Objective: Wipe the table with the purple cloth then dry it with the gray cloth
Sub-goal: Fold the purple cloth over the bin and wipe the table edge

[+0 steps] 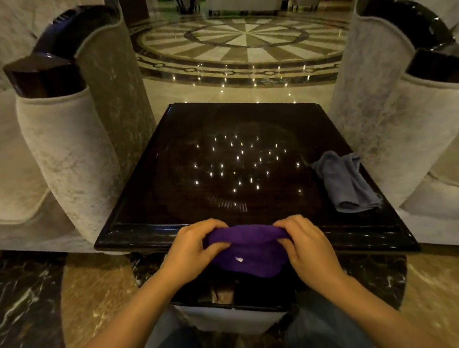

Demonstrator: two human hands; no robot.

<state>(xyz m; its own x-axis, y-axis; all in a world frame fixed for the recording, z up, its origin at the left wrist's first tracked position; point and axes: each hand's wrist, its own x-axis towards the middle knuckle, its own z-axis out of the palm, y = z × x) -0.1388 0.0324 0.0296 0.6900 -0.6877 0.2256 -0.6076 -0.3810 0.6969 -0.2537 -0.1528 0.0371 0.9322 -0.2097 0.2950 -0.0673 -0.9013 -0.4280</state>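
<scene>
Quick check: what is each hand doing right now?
Left hand: closed on the purple cloth, at its left end.
Right hand: closed on the same cloth, at its right end.

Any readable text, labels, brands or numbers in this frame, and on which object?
None can be read.
purple cloth: a small white tag, too small and blurred to show any text.
gray cloth: no label visible.
table: only light reflections, no markings.
</scene>
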